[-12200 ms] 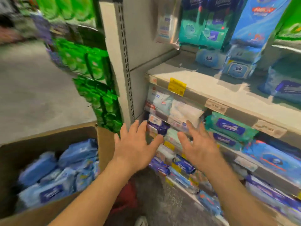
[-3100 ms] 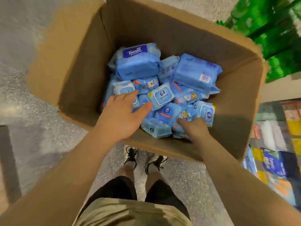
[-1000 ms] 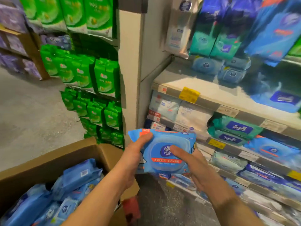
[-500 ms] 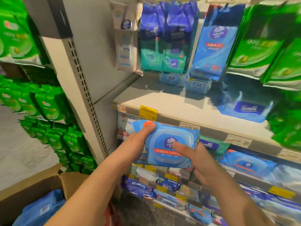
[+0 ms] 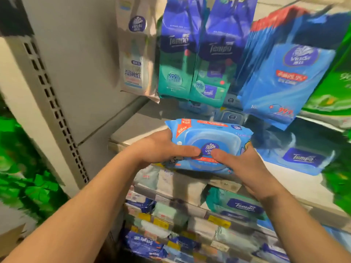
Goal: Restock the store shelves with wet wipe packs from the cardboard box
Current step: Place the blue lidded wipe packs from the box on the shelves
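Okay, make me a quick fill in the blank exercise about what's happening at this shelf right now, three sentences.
1. The wet wipe pack is held by ____ hands.
2. The main colour of that pack is ____.
3. The brand printed on the flat blue pack lying on the shelf to the right is ____.

Missing words: both; blue; Tempo

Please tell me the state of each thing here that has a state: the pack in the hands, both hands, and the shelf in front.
Blue wet wipe pack: held level at the shelf's front edge, lid closed.
Left hand: grips the pack's left end.
Right hand: grips the pack's right side.
Shelf: front left bare.
Tempo pack: lying flat on the shelf.
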`<state>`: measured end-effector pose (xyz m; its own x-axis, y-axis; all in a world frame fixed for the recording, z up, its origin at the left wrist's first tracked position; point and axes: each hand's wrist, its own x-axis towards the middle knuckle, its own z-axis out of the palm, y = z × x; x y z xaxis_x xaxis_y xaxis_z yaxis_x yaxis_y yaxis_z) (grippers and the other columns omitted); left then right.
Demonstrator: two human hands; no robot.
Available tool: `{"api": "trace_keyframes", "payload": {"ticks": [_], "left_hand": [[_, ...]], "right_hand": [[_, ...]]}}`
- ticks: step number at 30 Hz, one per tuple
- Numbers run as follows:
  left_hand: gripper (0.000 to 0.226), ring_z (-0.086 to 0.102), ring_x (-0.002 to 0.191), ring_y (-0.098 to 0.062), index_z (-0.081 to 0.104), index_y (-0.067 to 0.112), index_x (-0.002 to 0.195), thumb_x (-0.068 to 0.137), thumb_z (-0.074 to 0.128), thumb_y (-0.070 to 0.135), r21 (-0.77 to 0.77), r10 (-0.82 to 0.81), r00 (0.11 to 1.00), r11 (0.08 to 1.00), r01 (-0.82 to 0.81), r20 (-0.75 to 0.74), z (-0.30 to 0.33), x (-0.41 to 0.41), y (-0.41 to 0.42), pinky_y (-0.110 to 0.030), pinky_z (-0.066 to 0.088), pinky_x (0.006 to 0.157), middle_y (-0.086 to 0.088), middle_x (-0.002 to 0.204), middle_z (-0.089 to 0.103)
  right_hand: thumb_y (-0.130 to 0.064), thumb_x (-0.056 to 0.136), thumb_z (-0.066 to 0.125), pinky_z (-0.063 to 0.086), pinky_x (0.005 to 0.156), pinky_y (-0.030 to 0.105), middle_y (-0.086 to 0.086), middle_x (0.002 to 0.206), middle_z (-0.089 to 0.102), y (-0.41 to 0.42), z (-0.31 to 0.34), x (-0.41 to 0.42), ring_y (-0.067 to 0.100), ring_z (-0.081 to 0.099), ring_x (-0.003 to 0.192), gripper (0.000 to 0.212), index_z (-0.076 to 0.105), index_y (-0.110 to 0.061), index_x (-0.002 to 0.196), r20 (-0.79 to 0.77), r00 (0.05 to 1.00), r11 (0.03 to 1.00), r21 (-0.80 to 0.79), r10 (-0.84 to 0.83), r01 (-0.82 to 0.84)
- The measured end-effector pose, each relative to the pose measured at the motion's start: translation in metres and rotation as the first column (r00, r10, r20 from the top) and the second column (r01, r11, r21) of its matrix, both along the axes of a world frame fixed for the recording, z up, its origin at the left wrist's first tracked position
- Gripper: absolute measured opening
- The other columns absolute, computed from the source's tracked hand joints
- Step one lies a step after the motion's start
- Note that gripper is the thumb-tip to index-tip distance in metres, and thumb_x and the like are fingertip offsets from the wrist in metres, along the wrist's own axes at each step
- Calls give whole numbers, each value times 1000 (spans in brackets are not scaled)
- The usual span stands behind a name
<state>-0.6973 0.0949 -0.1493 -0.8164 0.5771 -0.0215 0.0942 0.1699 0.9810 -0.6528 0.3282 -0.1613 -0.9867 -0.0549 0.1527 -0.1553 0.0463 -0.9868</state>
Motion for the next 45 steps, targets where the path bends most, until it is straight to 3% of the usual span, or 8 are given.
{"api": "trace_keyframes", "payload": {"ticks": [8, 12, 16, 19, 22, 29, 35, 45], "left_hand": [[49, 72, 109, -20, 65, 7, 127, 82, 78, -4, -28, -62, 998, 998, 62, -12, -22, -90, -4, -36, 57, 97, -6, 122, 74], [50, 72, 110, -22, 66, 15, 125, 79, 87, 13, -86, -23, 999, 996, 20, -38, -42, -111, -9, -47, 56, 101, -1, 120, 75], [44, 67, 89, -2, 70, 31, 108, 72, 88, 48, -373, 121, 934, 893, -250, -336, -46, -113, -15, -26, 52, 83, 20, 97, 72], [41, 52, 100, -15, 73, 30, 113, 79, 82, 52, -375, 149, 874, 860, -345, -462, -48, -121, -12, -29, 39, 79, 13, 88, 59], [46, 50, 105, -22, 70, 24, 122, 86, 76, 51, -430, 171, 823, 785, -447, -542, -47, -137, -2, -27, 31, 75, 2, 92, 65], [57, 62, 114, -28, 64, 16, 124, 88, 68, 60, -426, 297, 778, 702, -571, -554, -47, -168, 18, -30, 41, 82, -7, 128, 68], [60, 46, 138, -32, 46, 14, 149, 100, 56, 48, -448, 357, 810, 694, -564, -466, -39, -180, 32, -33, 37, 107, -13, 153, 48], [52, 63, 108, -18, 58, 16, 137, 88, 73, 18, -117, 469, 883, 877, -466, 6, -45, -196, 41, -26, 53, 83, -1, 128, 64]], "right_hand": [[-3, 81, 79, 56, 101, 42, 0, 122, 75, -1, -29, -67, 21, 71, 112, 46, 69, -17, 122, 23, 1000, 994, 111, -11, 8], [-2, 82, 81, 52, 107, 48, 2, 132, 70, 3, -47, -86, 24, 67, 122, 59, 60, -13, 136, 76, 997, 980, 193, 32, -46], [-31, 67, 91, 54, 102, 50, 5, 128, 71, 4, -53, -87, 25, 69, 117, 72, 62, -15, 131, 28, 992, 938, 328, -123, 107], [-61, 65, 88, 51, 100, 46, 19, 129, 58, 2, -56, -105, 30, 60, 117, 95, 52, -6, 133, -57, 921, 682, 654, -386, 326], [-96, 54, 66, 55, 97, 42, -2, 118, 69, 2, -59, -133, 21, 64, 114, 98, 61, -33, 129, -100, 902, 602, 713, -419, 359], [-59, 66, 74, 60, 86, 45, -3, 104, 73, -15, -52, -161, 24, 69, 94, 61, 63, -20, 112, -107, 860, 656, 601, -500, 456], [-40, 65, 76, 60, 88, 50, 5, 115, 70, -14, -54, -187, 33, 69, 102, 59, 56, -25, 118, -31, 820, 710, 482, -572, 513], [-29, 66, 73, 58, 96, 48, -4, 105, 75, -14, -54, -193, 22, 72, 100, 41, 64, -32, 105, 50, 905, 857, 347, -422, 380]]}}
